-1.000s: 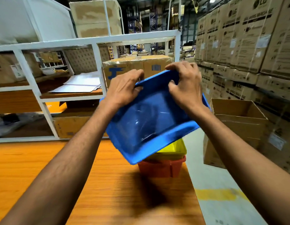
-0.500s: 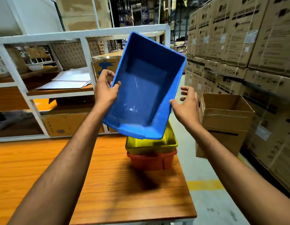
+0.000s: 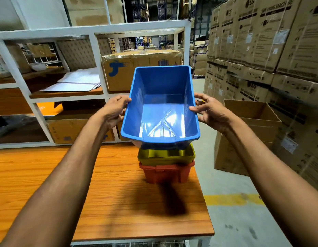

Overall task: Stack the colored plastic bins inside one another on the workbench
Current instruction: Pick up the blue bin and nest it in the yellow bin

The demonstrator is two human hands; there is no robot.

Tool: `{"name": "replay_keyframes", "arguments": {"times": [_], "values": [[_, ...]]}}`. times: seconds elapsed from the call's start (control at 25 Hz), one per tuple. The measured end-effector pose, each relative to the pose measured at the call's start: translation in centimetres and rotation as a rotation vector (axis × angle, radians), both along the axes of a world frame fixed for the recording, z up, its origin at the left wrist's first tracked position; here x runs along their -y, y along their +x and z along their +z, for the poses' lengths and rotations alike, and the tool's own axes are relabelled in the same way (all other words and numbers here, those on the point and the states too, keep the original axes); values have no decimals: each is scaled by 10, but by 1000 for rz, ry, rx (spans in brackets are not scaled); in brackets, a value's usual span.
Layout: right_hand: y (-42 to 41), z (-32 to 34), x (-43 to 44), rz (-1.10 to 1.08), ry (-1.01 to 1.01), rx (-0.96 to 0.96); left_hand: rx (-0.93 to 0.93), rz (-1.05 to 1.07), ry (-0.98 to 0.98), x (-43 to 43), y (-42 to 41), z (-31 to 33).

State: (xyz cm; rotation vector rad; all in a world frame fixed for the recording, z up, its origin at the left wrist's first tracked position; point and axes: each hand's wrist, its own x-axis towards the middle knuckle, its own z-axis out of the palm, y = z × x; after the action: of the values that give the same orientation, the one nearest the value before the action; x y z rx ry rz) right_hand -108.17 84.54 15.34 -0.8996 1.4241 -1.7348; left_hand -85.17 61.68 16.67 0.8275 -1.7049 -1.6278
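I hold a blue plastic bin (image 3: pixel 161 106) with its opening tilted toward me, just above the stack. My left hand (image 3: pixel 114 111) grips its left rim and my right hand (image 3: pixel 208 113) grips its right rim. Below it a yellow bin (image 3: pixel 166 155) sits nested inside a red bin (image 3: pixel 166 172) on the wooden workbench (image 3: pixel 101 193), near the bench's right edge. The blue bin's front lip overlaps the yellow bin's rim; whether they touch is unclear.
A white metal shelf rack (image 3: pixel 99 72) with cardboard boxes and papers stands behind the bench. An open cardboard box (image 3: pixel 247 136) sits on the floor to the right, before tall stacked cartons (image 3: pixel 261 41). A yellow floor line (image 3: pixel 231 199) runs beside the bench.
The blue bin has turned from steeply tipped to nearly upright and come down toward the yellow bin. My right hand, which was off the bin, now grips its right rim.
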Motion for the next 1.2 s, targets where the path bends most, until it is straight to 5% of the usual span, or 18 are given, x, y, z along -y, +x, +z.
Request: {"name": "replay_keyframes", "arguments": {"times": [0.84,1.2], "values": [[-28,-26,51,-34,320,287,68,-16,421,50,-29,-39],[-41,-32,70,-207,378,117,235,1,222,45,-51,-44]]}}
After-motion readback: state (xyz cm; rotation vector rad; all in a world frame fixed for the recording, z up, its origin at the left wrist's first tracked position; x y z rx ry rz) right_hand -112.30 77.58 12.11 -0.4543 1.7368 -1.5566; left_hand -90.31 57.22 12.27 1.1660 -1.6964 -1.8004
